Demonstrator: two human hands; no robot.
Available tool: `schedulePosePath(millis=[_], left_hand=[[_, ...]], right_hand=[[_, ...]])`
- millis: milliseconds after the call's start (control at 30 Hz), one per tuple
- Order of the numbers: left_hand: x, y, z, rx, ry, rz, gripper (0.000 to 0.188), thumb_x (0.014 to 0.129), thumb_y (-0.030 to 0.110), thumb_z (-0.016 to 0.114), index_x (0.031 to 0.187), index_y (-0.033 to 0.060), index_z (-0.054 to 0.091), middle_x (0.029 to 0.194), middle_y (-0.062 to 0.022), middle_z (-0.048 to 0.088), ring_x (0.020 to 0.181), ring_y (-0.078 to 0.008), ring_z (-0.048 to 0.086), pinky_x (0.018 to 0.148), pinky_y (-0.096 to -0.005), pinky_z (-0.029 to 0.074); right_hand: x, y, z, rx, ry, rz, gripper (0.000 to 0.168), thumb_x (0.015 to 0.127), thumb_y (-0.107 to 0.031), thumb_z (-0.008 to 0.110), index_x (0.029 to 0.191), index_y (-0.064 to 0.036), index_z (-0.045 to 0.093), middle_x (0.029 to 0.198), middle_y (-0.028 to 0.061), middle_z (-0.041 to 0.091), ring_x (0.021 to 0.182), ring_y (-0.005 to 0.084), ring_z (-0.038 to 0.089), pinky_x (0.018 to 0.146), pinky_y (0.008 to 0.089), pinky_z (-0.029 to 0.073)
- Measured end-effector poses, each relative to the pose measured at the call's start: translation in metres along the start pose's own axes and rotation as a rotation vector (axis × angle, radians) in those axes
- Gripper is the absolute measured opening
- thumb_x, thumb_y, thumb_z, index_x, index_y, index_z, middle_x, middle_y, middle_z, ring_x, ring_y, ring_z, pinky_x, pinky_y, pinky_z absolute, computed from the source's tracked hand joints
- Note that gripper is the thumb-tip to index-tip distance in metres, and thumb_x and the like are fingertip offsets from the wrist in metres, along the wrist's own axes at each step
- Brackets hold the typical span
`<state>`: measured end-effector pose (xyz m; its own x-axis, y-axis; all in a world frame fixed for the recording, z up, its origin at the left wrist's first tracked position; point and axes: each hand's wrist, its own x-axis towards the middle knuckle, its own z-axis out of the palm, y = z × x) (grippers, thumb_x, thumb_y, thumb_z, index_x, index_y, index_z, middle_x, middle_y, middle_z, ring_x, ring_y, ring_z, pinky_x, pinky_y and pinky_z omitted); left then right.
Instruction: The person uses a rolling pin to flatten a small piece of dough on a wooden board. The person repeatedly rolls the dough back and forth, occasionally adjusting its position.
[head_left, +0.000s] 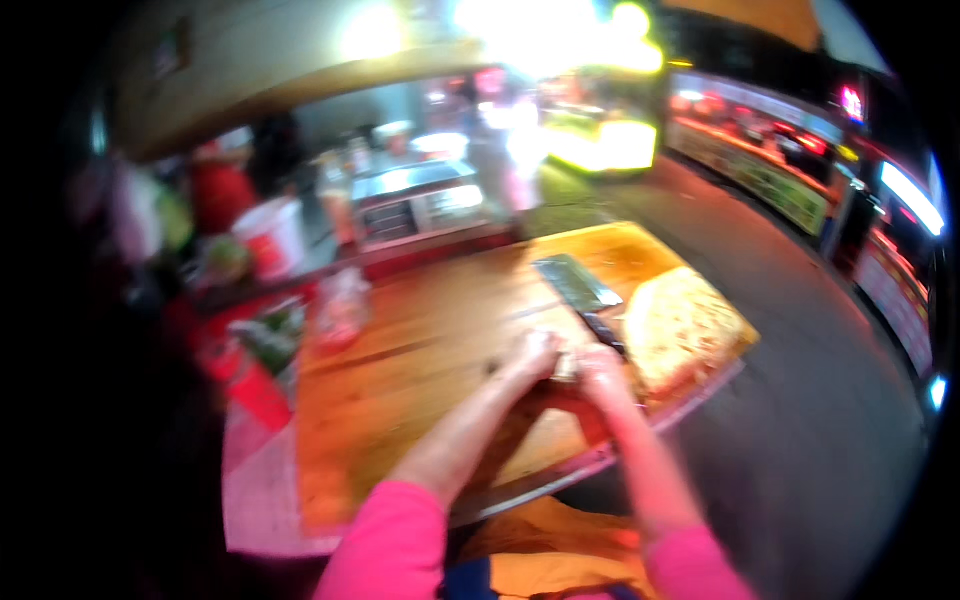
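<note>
My left hand (538, 352) and my right hand (600, 369) are close together over a large wooden board (427, 360). Between them a small pale piece (565, 367), too blurred to name, is gripped from both sides. Just beyond my right hand lies a cleaver (579, 283) with a wide blade, its dark handle pointing back towards that hand. To its right a thick, browned flatbread (679, 326) rests on the board's right end, one side cut straight.
At the board's left stand a clear plastic bag (341, 304) and bagged greens (274, 334). Behind it are a white bucket (270, 236) and a counter with a metal-framed case (420, 199). Pavement (780, 420) and lit stalls (750, 161) lie to the right.
</note>
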<state>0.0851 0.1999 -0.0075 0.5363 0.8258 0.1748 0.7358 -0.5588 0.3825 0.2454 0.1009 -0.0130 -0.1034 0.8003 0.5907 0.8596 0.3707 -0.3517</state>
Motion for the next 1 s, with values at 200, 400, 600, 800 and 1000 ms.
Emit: schedulePosePath(millis=[200,400,600,800,1000], left_hand=[[-0.011,0.043,-0.020,-0.051,0.068,-0.046,0.039,0.101,0.037,0.061,0.100,0.0020,0.079,0.106,-0.0253,0.075,0.100,-0.0431,0.074,0.091,-0.0530,0.058],[-0.044,0.042,-0.037,-0.059,0.004,-0.086,0.041,0.104,0.038,0.058,0.105,0.0028,0.078,0.108,-0.0253,0.075,0.108,-0.0408,0.072,0.095,-0.0500,0.056],[-0.063,0.034,-0.026,-0.013,0.104,-0.024,0.046,0.107,0.042,0.050,0.102,0.0055,0.079,0.106,-0.0218,0.075,0.103,-0.0408,0.072,0.092,-0.0511,0.056],[-0.067,0.047,-0.024,-0.130,0.124,-0.069,0.048,0.106,0.045,0.052,0.102,0.0059,0.080,0.105,-0.0242,0.075,0.103,-0.0428,0.072,0.094,-0.0519,0.055],[-0.055,0.036,-0.027,-0.089,0.154,0.011,0.041,0.103,0.038,0.058,0.100,0.0026,0.079,0.102,-0.0263,0.074,0.101,-0.0443,0.072,0.090,-0.0525,0.057]], right_hand=[[-0.009,0.002,-0.017,-0.364,0.072,-0.157,0.026,0.101,-0.012,0.054,0.084,0.001,0.069,0.078,0.0244,0.067,0.076,0.0429,0.067,0.073,0.0538,0.053],[-0.016,-0.042,-0.027,-0.181,-0.041,0.034,0.031,0.106,-0.015,0.050,0.088,0.002,0.070,0.083,0.0247,0.068,0.079,0.0451,0.065,0.074,0.0547,0.051],[-0.031,-0.054,-0.018,-0.317,-0.077,0.002,0.033,0.106,-0.018,0.048,0.089,0.001,0.068,0.087,0.0245,0.067,0.087,0.0433,0.064,0.080,0.0536,0.050],[-0.038,-0.021,-0.008,-0.313,-0.074,0.017,0.036,0.107,-0.018,0.048,0.087,0.003,0.069,0.085,0.0265,0.067,0.084,0.0454,0.064,0.078,0.0551,0.049],[-0.018,-0.076,-0.039,-0.144,-0.003,0.089,0.039,0.107,-0.018,0.049,0.083,0.007,0.069,0.082,0.0301,0.066,0.079,0.0486,0.065,0.073,0.0569,0.050]])
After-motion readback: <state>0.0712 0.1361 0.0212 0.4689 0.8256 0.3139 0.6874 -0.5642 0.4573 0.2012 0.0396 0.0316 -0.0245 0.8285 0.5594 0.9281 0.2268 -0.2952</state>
